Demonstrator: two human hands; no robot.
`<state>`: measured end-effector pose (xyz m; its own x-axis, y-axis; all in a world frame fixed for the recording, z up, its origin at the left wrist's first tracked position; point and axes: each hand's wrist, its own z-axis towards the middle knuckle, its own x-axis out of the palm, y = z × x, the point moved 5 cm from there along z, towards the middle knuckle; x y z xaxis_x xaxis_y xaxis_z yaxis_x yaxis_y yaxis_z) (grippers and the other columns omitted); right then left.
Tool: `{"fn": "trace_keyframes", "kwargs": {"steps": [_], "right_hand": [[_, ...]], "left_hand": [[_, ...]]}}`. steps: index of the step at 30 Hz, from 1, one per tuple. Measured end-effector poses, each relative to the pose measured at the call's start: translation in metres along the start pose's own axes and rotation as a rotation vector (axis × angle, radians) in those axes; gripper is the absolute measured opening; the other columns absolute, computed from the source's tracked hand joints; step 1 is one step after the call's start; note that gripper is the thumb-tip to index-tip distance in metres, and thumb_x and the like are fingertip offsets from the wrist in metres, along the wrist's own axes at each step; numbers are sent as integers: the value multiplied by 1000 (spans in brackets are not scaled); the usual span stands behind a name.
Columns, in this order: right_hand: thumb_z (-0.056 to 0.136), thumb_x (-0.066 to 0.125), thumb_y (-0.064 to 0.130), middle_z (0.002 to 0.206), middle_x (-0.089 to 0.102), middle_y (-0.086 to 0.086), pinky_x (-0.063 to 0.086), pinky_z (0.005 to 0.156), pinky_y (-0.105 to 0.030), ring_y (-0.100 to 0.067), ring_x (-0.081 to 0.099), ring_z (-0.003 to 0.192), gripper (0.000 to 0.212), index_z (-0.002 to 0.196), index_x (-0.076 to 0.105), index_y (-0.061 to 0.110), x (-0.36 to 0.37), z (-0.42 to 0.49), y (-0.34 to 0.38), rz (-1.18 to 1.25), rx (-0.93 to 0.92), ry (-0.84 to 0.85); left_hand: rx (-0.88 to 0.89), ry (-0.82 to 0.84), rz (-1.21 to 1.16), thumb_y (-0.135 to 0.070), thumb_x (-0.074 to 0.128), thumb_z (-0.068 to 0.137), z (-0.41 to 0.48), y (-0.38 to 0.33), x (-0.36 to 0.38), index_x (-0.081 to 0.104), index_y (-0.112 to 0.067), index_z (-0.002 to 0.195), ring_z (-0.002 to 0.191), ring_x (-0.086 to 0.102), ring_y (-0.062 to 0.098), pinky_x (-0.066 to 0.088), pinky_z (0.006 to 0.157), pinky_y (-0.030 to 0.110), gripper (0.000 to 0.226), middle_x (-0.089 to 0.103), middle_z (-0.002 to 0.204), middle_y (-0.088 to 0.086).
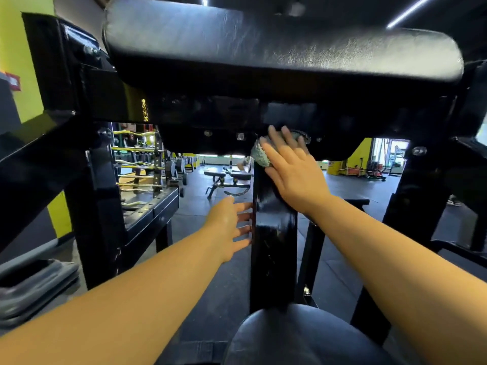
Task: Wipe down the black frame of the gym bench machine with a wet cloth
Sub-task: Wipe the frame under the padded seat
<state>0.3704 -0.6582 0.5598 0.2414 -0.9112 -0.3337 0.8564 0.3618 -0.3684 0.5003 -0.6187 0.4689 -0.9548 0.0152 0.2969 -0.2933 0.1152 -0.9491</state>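
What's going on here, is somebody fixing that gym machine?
No, cleaning it. A person's right hand presses a grey-green cloth against the top of the black centre post, just under the padded rest. The left hand rests with straight fingers against the post's side, lower down.

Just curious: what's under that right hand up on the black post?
A grey-green cloth, pressed by the right hand against the top of the post. Only its left edge shows; the rest is covered.

Background: barbell rack (139, 164) left, adjustable bench (226, 177) on dark floor (350, 188), yellow-green wall (23, 54), ceiling strip lights (411, 10).
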Motion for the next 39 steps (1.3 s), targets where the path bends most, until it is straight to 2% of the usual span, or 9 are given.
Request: {"fn": "trace_keyframes", "kwargs": {"steps": [3,8,14,18,21,26,31,33,39], "right_hand": [[102,29,40,154,25,-12,6,117,-47,-31,18,144,52,147,29,15,9,-57,25,30,-197,41],[101,39,32,151,36,-5,13,120,-41,-23,27,142,43,142,36,22,13,-140,51,78,-680,236],[103,30,34,151,33,-19,0,118,-45,-39,21,141,48,145,30,12,2,-39,7,-23,-138,-9],[102,35,35,150,32,-10,6,120,-38,-26,20,144,44,142,35,17,17,-131,57,132,-547,166],[99,44,33,148,40,-5,15,119,-36,-21,26,143,43,140,40,21,17,-150,61,152,-824,270],[103,33,36,149,35,-12,13,117,-46,-34,28,139,42,142,34,20,2,-63,16,31,-314,23],[103,36,31,147,43,1,34,109,-40,-20,33,139,39,141,38,23,28,-171,81,187,-813,202],[103,37,29,150,38,4,29,114,-37,-18,30,142,39,141,37,25,28,-168,74,155,-945,274],[102,36,40,151,35,-10,23,112,-45,-33,31,139,43,142,34,26,4,-48,15,-14,-256,12]], "left_hand": [[29,10,-39,-39,26,103,4,2,-5,65,-15,92,88,58,21,50,69,34,47,64,97,4],[30,36,8,-40,23,103,10,10,-5,62,-17,105,90,57,19,45,68,34,45,61,98,0],[82,42,-32,-39,27,103,14,12,-9,67,-20,99,112,55,23,43,100,43,44,61,117,2],[85,27,-87,-37,23,103,16,37,-14,64,-14,96,89,58,15,48,79,31,48,64,95,1],[42,51,-98,-37,21,103,14,49,-18,64,-13,93,91,59,17,47,73,30,51,65,103,6],[27,59,-110,-38,23,103,15,48,-22,67,-11,94,110,57,22,42,101,41,52,64,113,9],[16,55,-123,-38,21,103,18,54,-26,65,-13,96,108,56,22,44,90,37,51,64,107,6],[14,75,-90,-38,22,103,14,53,-22,65,-13,98,109,57,22,46,89,37,50,64,111,7],[8,62,-13,-43,25,102,12,37,-17,62,-16,89,102,57,24,42,99,45,48,62,98,4]]}}
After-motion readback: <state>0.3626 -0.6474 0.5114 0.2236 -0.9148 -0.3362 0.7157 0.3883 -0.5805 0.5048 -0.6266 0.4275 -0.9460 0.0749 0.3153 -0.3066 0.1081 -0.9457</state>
